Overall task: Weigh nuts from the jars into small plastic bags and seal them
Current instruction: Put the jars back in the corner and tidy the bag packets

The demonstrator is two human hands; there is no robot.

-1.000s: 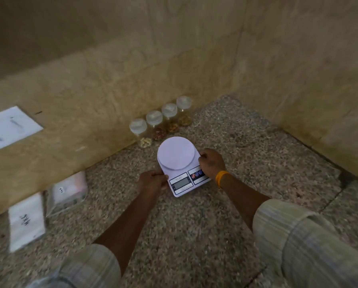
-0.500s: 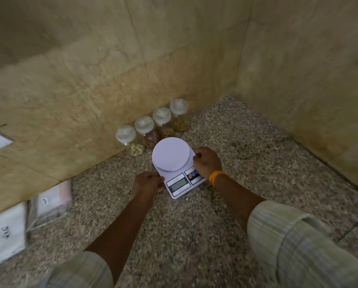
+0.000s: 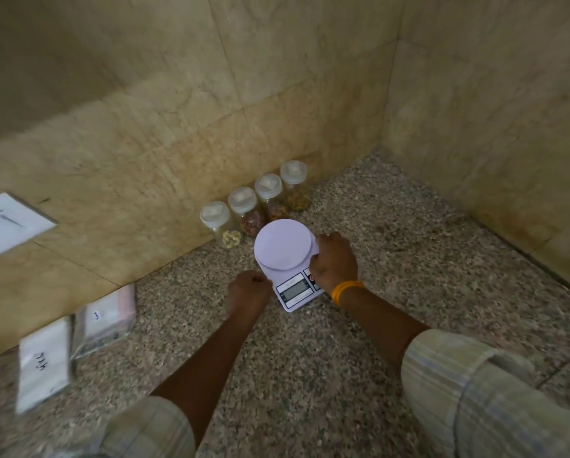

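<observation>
A white digital kitchen scale point(image 3: 285, 249) with a round platform sits on the speckled stone counter point(image 3: 392, 246). My left hand point(image 3: 248, 290) grips its left side and my right hand point(image 3: 333, 259), with an orange band at the wrist, grips its right side over the buttons. Behind the scale, several clear jars with white lids stand in a row against the wall: one with cashews point(image 3: 219, 223), two with brown nuts point(image 3: 245, 209) point(image 3: 270, 195), and one with walnuts point(image 3: 295, 183). Two stacks of small plastic bags point(image 3: 106, 319) point(image 3: 43, 368) lie at the left.
Marble walls close the counter at the back and right, forming a corner behind the jars. A white paper sheet point(image 3: 5, 223) hangs on the left wall. The counter's right edge has a dark seam point(image 3: 525, 256).
Both hands stay on the scale's sides. The scale has shifted slightly on the counter, and the head view has panned a little.
</observation>
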